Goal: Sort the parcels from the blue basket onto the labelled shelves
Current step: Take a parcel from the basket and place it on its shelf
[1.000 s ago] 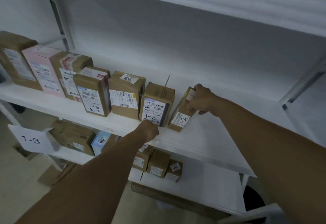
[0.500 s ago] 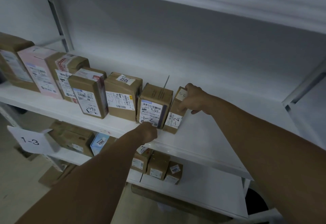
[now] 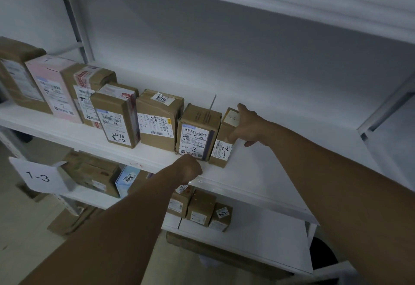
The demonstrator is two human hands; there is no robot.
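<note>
With fingers apart, the right grip (image 3: 247,127) is bracing the narrow parcel (image 3: 221,151), while the left grip (image 3: 190,169) is curling closed; letting go is risking a rightward topple.

Brown parcels (image 3: 198,132) (one pink (image 3: 52,87)), white shelf (image 3: 258,172).

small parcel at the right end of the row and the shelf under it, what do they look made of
Small parcel: brown cardboard by the look, matte, with white paper labels stuck on.
Shelf: smooth white board with a slight sheen at its front edge; painted metal or laminate, cannot tell which.
</note>
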